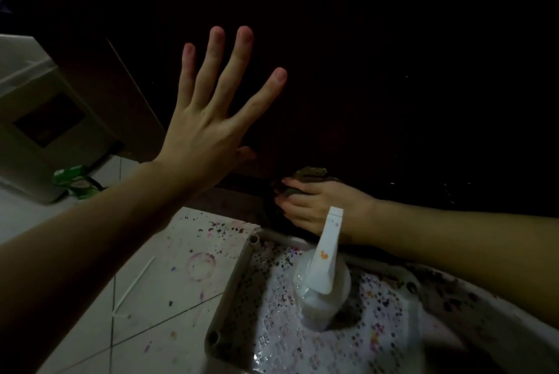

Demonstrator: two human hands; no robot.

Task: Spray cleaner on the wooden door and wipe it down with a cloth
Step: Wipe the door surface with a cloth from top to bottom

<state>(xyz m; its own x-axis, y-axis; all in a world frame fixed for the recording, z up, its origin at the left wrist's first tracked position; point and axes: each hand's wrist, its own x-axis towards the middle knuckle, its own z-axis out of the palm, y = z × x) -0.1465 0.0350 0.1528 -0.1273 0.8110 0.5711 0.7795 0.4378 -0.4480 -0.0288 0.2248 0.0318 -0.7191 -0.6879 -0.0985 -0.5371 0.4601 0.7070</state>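
The left hand [205, 119] lies flat, fingers spread, on the dark wooden door [393, 71]. The right hand [314, 201], lower and rightward, bunches the cloth [305, 175] against the door's bottom. The spray bottle [320, 277] stands nearest it, nozzle doorward.

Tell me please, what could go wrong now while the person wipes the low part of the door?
1. The right hand wipes with the cloth just behind the spray bottle; the forearm could knock the bottle off the stool.
2. The door is very dark here, so missed spots may go unseen.
3. The left hand, spread flat toward the door, might smear wet cleaner.
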